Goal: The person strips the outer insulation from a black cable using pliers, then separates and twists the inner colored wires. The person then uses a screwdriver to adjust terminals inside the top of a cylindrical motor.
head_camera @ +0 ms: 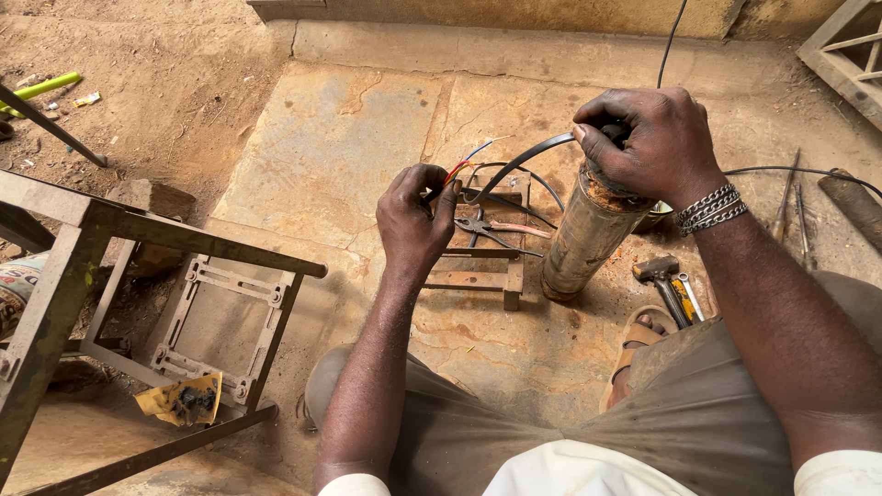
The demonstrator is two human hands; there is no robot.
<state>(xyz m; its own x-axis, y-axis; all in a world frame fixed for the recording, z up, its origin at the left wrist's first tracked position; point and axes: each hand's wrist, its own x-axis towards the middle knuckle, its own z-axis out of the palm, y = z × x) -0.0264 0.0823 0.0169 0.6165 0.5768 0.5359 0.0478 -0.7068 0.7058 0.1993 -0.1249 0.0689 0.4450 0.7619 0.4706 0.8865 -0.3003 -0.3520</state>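
Note:
A rusty metal cylinder (588, 234), like a pump motor, stands tilted on the stone floor. My right hand (648, 138) rests on its top and pins a black flat cable (514, 165) there. That cable arcs left to my left hand (418, 216), which pinches its end, where red, yellow and blue wire tips (464, 161) stick out. Pliers (496, 227) lie on a small rusty metal frame (487, 266) just below the hands.
A hammer (660, 276) and small tools lie by my sandalled foot (638, 335). Screwdrivers (788, 202) lie at right. A rusted angle-iron stand (101, 239) and a flat metal bracket (225, 326) occupy the left. Dirt ground lies beyond the slab.

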